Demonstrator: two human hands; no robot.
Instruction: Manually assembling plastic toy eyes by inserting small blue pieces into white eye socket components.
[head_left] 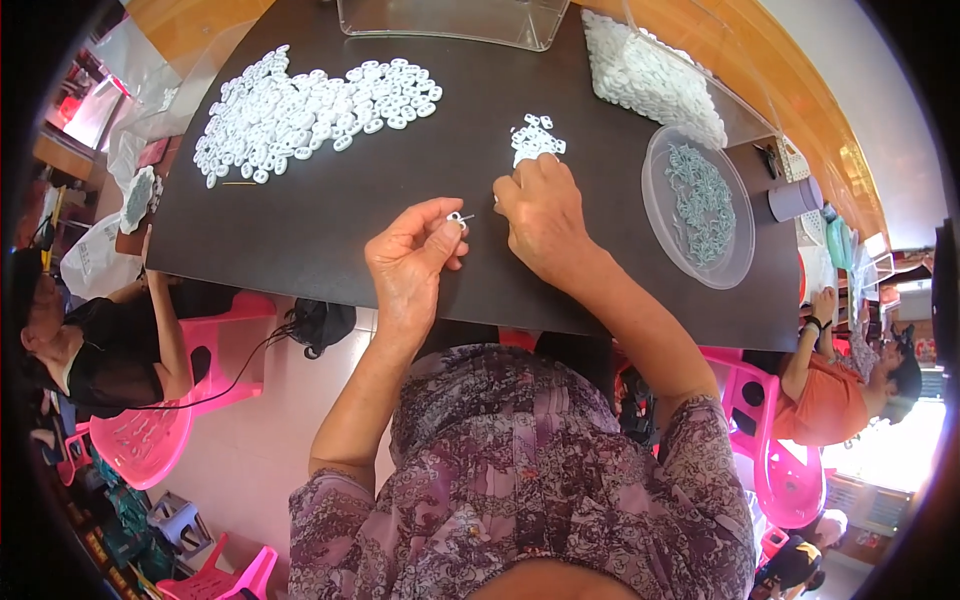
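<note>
Dark brown tabletop [280,225] fills the space in front of the person, with a wood-coloured panel [815,75] beyond it at the right. Above the table's near edge, the left hand [415,245] pinches a small white piece [456,219] between thumb and fingers, a thin metal pin [469,217] sticking out of it toward the right. Just beside it, the right hand [540,205] has its fingers drawn together, knuckles up; whether they grip anything cannot be told. Past those knuckles lies a small pile [540,138] of similar white pieces. To its left spreads a much larger heap [310,112]; to its right, a round clear dish [656,205] holds grey-green slender parts [700,205]. Farther out, a clear bin [748,122] contains more white pieces, near a pale purple cylinder [795,200]. Beyond the table, people sit left and right near pink chairs [145,440].
</note>
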